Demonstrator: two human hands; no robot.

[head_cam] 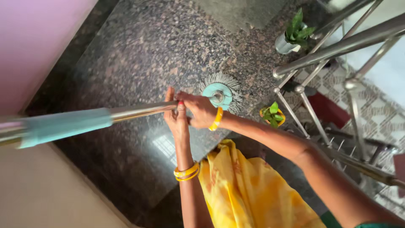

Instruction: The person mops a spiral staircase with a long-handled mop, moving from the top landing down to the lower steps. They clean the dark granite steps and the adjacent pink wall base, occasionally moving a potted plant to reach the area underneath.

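A mop with a steel pole [135,111] and a pale teal grip sleeve [67,124] runs from the left edge down to a round teal mop head [219,95] with grey strands, resting on the speckled granite floor [143,55]. My left hand [176,121], with yellow bangles on its wrist, is wrapped around the pole from below. Just beyond it, nearer the mop head, my right hand [199,110] grips the pole from above and also wears a yellow bangle. The two hands touch each other.
A steel stair railing [337,46] with slanted balusters stands at the right. A potted plant in a white pot [291,38] and a small plant in a yellow pot [272,115] sit near it. My yellow garment [249,190] hangs below. A pink wall [29,42] is at the left.
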